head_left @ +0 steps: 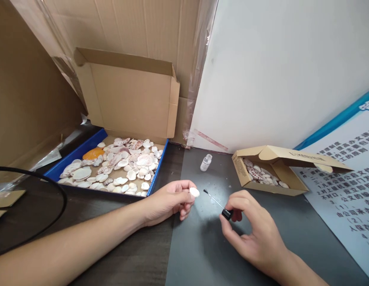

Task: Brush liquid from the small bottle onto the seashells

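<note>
A small white seashell (194, 192) is pinched between the thumb and fingers of my left hand (172, 200). My right hand (252, 230) grips a brush applicator (226, 214) by its black cap. Its thin stem points up and left, and the dark bristle tip stops a little short of the shell, apart from it. Beyond both hands, an uncapped small glass bottle (206, 163) with a white label stands on the grey mat.
A blue-edged cardboard box (127, 99) full of seashells (137, 159) lies open at the left, its lid raised. A smaller carton (270, 190) with shells sits at the right, beside a printed sheet (345, 198). A black cable (64, 198) loops at far left.
</note>
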`<state>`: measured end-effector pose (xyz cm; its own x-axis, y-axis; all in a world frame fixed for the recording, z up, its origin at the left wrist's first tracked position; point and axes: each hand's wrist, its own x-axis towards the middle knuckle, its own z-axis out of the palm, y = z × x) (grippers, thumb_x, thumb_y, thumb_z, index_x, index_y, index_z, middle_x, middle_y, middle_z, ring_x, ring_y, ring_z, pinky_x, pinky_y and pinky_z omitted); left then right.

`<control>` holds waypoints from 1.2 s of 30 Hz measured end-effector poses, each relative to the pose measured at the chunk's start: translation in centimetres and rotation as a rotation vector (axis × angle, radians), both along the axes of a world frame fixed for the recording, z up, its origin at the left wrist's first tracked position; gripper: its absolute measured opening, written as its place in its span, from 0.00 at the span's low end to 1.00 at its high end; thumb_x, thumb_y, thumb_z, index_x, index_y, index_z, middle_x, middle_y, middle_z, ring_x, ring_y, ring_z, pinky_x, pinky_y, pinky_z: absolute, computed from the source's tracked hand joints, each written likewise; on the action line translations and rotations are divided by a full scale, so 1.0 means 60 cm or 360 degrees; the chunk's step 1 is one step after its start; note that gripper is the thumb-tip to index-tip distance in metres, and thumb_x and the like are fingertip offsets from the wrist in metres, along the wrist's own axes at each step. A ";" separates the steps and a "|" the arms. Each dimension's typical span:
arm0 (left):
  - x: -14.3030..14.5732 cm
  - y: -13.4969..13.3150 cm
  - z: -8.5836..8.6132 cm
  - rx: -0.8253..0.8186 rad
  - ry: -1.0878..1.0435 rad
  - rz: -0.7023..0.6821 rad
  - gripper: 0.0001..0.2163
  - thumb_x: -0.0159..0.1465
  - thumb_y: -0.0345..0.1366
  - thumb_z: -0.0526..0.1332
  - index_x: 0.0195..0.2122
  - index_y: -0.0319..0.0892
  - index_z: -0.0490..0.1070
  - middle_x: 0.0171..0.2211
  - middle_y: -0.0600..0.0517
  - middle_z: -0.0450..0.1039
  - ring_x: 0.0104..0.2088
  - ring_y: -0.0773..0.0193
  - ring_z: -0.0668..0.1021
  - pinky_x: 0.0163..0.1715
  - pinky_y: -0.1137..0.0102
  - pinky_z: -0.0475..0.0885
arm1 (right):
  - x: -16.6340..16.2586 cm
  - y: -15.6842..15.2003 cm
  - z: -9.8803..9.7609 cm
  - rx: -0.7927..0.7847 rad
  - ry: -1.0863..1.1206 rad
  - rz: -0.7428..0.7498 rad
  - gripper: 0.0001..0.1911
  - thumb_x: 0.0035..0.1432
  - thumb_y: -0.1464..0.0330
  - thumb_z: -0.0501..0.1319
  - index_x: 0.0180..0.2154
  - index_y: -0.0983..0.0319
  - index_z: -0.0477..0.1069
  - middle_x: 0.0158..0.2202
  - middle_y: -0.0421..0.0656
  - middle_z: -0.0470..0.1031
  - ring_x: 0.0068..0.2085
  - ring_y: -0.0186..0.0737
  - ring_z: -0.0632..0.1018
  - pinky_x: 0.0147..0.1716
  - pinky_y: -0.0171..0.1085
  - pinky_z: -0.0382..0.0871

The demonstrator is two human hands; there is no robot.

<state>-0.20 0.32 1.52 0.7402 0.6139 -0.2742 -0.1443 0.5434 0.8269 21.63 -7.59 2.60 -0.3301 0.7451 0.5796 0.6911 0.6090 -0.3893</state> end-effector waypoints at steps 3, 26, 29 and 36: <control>0.000 0.000 0.000 0.0004 0.0003 0.0002 0.11 0.57 0.35 0.68 0.32 0.42 0.64 0.18 0.60 0.64 0.18 0.74 0.65 0.21 0.75 0.60 | 0.001 0.000 -0.001 0.0038 0.0039 0.0042 0.10 0.60 0.77 0.59 0.41 0.59 0.64 0.33 0.40 0.69 0.26 0.33 0.71 0.24 0.33 0.68; 0.000 0.001 -0.002 0.0011 0.0001 -0.0017 0.10 0.58 0.35 0.67 0.33 0.42 0.64 0.19 0.60 0.65 0.18 0.74 0.65 0.21 0.75 0.61 | 0.002 0.003 -0.003 -0.0017 -0.0050 -0.0063 0.08 0.61 0.77 0.59 0.39 0.60 0.64 0.32 0.39 0.67 0.25 0.31 0.70 0.24 0.32 0.66; -0.001 0.001 -0.004 0.0009 -0.0007 -0.0007 0.11 0.58 0.35 0.68 0.33 0.41 0.65 0.19 0.60 0.64 0.18 0.74 0.65 0.21 0.75 0.61 | 0.003 0.003 -0.002 0.0045 0.0011 0.0029 0.09 0.61 0.78 0.60 0.41 0.60 0.64 0.33 0.40 0.68 0.27 0.31 0.71 0.26 0.32 0.68; 0.000 0.001 -0.007 0.0021 -0.0025 -0.0022 0.11 0.62 0.40 0.67 0.33 0.40 0.66 0.19 0.60 0.64 0.18 0.74 0.65 0.20 0.76 0.61 | 0.000 0.000 -0.002 -0.0009 -0.0027 0.0014 0.08 0.61 0.77 0.59 0.40 0.60 0.64 0.33 0.40 0.68 0.26 0.31 0.70 0.25 0.32 0.68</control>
<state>-0.21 0.40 1.09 0.7527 0.6072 -0.2545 -0.1500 0.5345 0.8318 21.62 -7.61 2.47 -0.3465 0.7452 0.5697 0.6922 0.6130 -0.3809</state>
